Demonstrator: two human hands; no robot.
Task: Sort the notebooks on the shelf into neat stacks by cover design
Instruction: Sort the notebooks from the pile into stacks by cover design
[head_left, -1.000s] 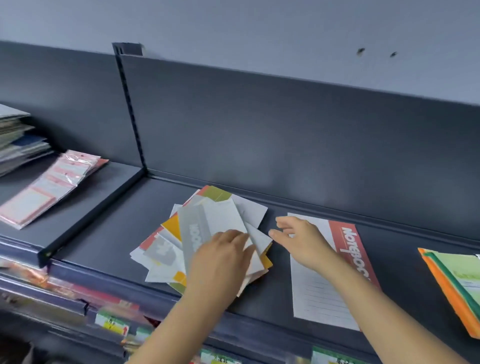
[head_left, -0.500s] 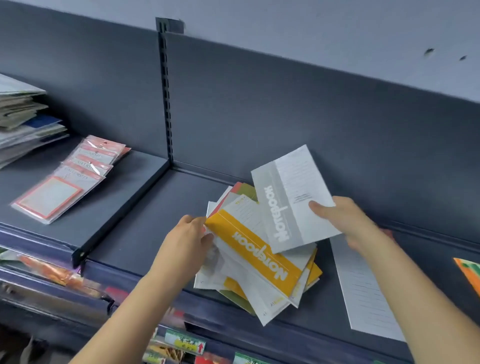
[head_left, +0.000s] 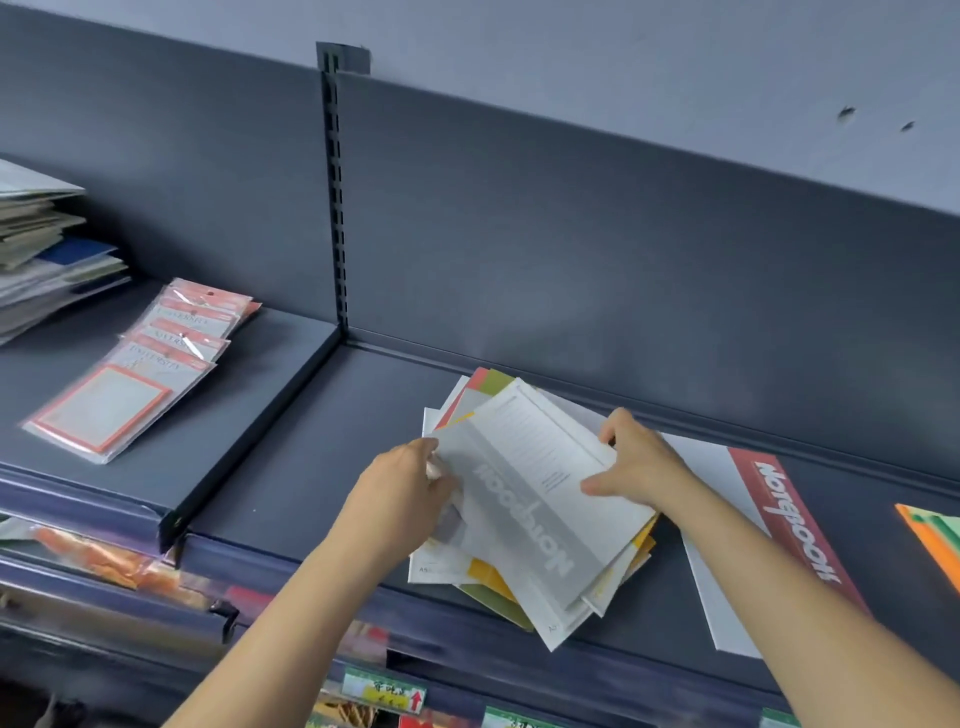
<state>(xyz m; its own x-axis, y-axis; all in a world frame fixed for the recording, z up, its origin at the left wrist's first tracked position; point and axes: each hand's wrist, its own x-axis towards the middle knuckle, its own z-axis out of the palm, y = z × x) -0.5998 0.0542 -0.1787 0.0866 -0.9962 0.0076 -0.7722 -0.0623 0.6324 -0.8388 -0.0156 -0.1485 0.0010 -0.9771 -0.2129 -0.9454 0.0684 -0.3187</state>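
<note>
left hand (head_left: 405, 493), right hand (head_left: 644, 467) in grip on grey notebook (head_left: 524, 499) edges, shelf (head_left: 291, 467) room leftward

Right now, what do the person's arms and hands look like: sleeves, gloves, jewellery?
Left hand and right hand: bare, with no gloves, rings or watch visible. Left forearm and right forearm are uncovered to the frame edge, with no sleeve in view.

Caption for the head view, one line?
The left hand and right hand hold a grey notebook on the mixed pile; a red notebook lies to the right on the shelf.
</note>
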